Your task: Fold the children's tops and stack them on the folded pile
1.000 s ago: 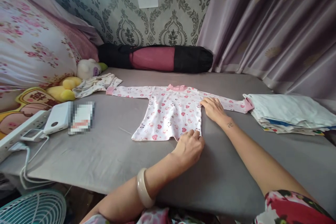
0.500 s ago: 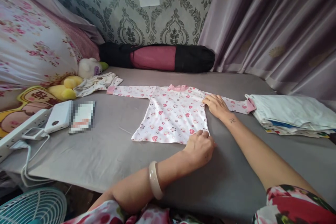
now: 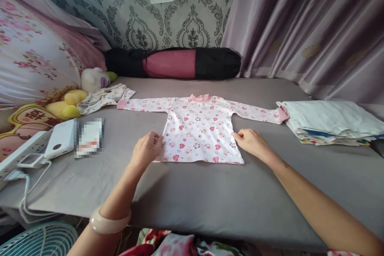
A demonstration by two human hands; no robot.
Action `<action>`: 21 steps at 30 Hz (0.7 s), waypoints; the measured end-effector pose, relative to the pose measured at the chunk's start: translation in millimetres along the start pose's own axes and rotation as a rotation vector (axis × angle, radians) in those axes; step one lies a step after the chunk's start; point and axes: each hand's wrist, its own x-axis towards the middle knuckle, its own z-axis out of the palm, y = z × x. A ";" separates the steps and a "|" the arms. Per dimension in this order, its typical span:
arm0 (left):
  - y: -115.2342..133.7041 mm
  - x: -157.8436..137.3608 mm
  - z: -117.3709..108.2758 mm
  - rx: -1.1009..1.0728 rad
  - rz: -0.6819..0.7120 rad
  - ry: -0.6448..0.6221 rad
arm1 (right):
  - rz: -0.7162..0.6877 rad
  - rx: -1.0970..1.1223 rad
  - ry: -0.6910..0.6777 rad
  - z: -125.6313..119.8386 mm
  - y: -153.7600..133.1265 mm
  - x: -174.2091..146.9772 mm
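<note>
A small white long-sleeved shirt [image 3: 198, 128] with pink hearts, flowers and a pink collar lies flat, both sleeves stretched out sideways. My left hand [image 3: 147, 148], wearing a pale bangle on its wrist, has its fingers closed at the shirt's left side edge, near the hem. On the opposite side, my right hand [image 3: 251, 142] pinches the right side edge below the armpit. The right pink cuff touches a stack of folded clothes [image 3: 333, 118]. The left cuff lies close to a crumpled patterned white garment [image 3: 105, 98].
A grey sheet [image 3: 192, 196] covers the surface. A black and pink rolled bag [image 3: 171, 63] lies along the wall. At left are plush toys [image 3: 94, 79], a power strip [image 3: 24, 154], a white charger [image 3: 61, 138] and a blurred packet [image 3: 89, 138]. A fan [image 3: 39, 240] stands below the front edge.
My left hand has moved from the shirt's lower right corner to its left edge. My right hand has slid down from the right shoulder area along the side. The right sleeve lies straighter.
</note>
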 end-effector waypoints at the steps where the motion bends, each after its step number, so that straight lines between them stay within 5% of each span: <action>1: -1.5 -1.5 -0.1 -0.021 -0.022 -0.024 | -0.002 0.022 -0.030 -0.2 -0.4 -4.8; 8: 10.5 -9.1 -3.9 -0.159 -0.038 -0.126 | -0.018 0.158 -0.245 -6.6 -6.2 -27.6; 13: -7.6 -3.7 -3.4 -0.164 0.012 -0.068 | -0.011 0.240 -0.335 -7.3 1.1 -29.5; 18: -24.7 -2.9 -7.0 -0.015 0.101 -0.086 | -0.072 0.121 -0.348 -13.3 4.7 -28.9; 21: -11.9 -1.1 -8.5 0.063 0.229 0.004 | -0.100 -0.065 -0.199 -18.9 -14.3 -24.8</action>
